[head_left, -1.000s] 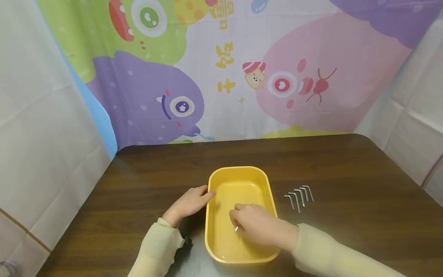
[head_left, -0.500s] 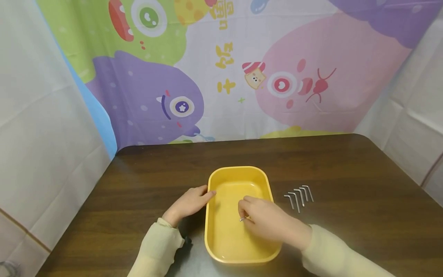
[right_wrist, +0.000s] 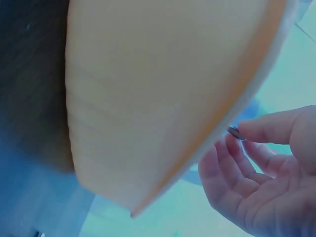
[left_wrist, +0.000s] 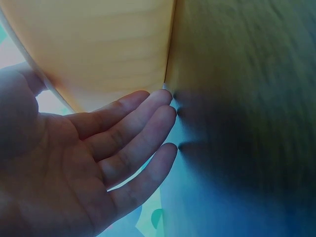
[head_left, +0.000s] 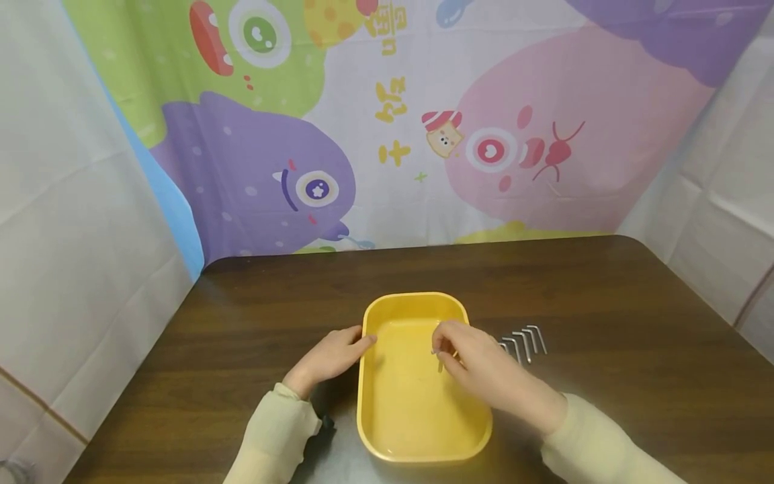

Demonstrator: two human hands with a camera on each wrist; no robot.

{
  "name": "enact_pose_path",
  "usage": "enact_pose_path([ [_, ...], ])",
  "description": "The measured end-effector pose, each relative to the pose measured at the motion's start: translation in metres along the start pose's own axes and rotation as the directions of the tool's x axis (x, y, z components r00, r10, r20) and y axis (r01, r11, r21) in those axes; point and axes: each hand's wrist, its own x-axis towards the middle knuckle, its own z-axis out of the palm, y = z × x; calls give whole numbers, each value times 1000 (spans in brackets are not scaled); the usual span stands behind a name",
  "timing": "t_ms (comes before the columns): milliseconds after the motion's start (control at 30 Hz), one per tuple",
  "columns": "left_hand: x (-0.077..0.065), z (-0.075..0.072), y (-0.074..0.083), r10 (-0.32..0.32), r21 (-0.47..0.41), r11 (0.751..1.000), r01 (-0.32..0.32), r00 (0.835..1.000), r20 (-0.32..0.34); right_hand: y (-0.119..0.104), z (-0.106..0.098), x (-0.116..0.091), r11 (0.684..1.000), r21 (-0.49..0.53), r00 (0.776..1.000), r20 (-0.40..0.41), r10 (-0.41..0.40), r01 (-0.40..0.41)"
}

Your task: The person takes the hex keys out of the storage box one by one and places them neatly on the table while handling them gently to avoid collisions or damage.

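A yellow plastic bin (head_left: pixel 417 403) stands on the dark wooden table. My left hand (head_left: pixel 329 356) holds its left side, the thumb hooked over the rim and the fingers along the outer wall, fingertips against the tabletop in the left wrist view. Above the right part of the bin, my right hand (head_left: pixel 484 366) pinches a small silver hex key (right_wrist: pixel 236 133) between thumb and fingers. Only a short piece of that key shows; the hand hides the rest. Several more hex keys (head_left: pixel 526 343) lie in a slanted row right of the bin, partly behind my right hand.
The brown wood-grain table (head_left: pixel 272 289) extends around the bin on all sides. A cartoon-printed cloth (head_left: pixel 405 202) hangs along its back edge, and pale panels (head_left: pixel 91 202) flank it at left and right. Something small and dark (head_left: pixel 326 422) sits by my left sleeve.
My right hand has moved right and farther from me with the hex key, which now points down below the fingers. My left hand and the bin have stayed in place.
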Motion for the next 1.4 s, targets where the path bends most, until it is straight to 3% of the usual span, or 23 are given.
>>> enact_pose_path([
  [300, 0, 1, -1, 2, 5, 1000, -2, 1000, -1, 21, -17, -3, 998, 8, 990, -131, 60, -60],
  [500, 1, 1, -1, -9, -3, 1000, 9, 1000, -2, 47, -31, -8, 977, 29, 969, -124, 213, -211],
  [633, 1, 2, -2, -4, -4, 1000, 4, 1000, -1, 68, -36, -11, 953, -19, 946, -126, 298, -303],
  [900, 1, 1, -1, -3, -2, 1000, 3, 1000, 1, 106, -43, -15, 919, -104, 924, -96, 370, -379],
  [1233, 2, 1, -2, 0, 7, 1000, 0, 1000, -6, 146, -52, -24, 826, -166, 837, 2, 547, -539],
  [1400, 2, 2, -2, -1, 2, 1000, 1, 1000, -3, 157, -50, -27, 797, -166, 799, 71, 597, -580],
])
